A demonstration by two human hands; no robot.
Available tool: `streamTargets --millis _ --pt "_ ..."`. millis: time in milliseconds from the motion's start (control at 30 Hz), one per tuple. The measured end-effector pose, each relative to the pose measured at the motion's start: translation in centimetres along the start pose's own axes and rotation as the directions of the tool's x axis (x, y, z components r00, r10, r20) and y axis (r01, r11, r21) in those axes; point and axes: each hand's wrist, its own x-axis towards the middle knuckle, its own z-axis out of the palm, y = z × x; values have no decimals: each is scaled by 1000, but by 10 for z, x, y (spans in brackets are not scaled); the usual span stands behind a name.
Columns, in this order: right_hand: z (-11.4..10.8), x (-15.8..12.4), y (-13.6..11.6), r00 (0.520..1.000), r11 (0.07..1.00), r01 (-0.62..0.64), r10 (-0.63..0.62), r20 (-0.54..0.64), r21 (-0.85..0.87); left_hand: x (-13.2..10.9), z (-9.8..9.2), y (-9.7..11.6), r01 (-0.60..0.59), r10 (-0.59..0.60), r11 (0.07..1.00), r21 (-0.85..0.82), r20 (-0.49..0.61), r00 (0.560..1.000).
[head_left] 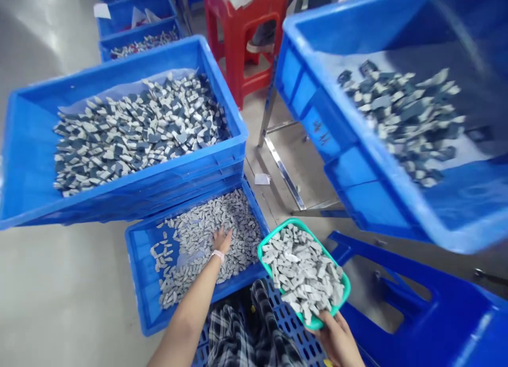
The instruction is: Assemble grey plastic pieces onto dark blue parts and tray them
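Observation:
My left hand (223, 241) reaches down onto a spread of small grey pieces (210, 218) in a low blue tray (143, 298). Its fingers are stretched out and apart, touching the pieces. At the lower right, my right hand (335, 332) grips the near rim of a green plastic basket (344, 292). Grey pieces (304, 269) of the same kind are heaped in that basket, which is tilted slightly. The fingers of my right hand are partly hidden under the basket.
A deep blue bin (222, 81) of dark and pale pieces stands beyond the tray. Another blue bin (357, 160) sits on a metal-legged stand (283, 168) at right. Behind are a red stool (246, 38) and smaller blue bins (135, 12). A blue chair (448, 314) is at lower right.

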Motion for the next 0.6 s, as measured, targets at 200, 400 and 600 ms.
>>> streamTargets --millis 200,400,600 --pt "16 -107 -50 994 985 -94 83 76 148 -143 -114 46 -22 68 988 -150 313 947" --pt "1 -273 -122 998 944 -16 -3 56 329 -313 -249 120 -128 243 959 -252 504 829" --pt "-70 -389 -226 994 874 106 -105 -29 474 -457 -285 207 -395 602 788 -472 457 655"
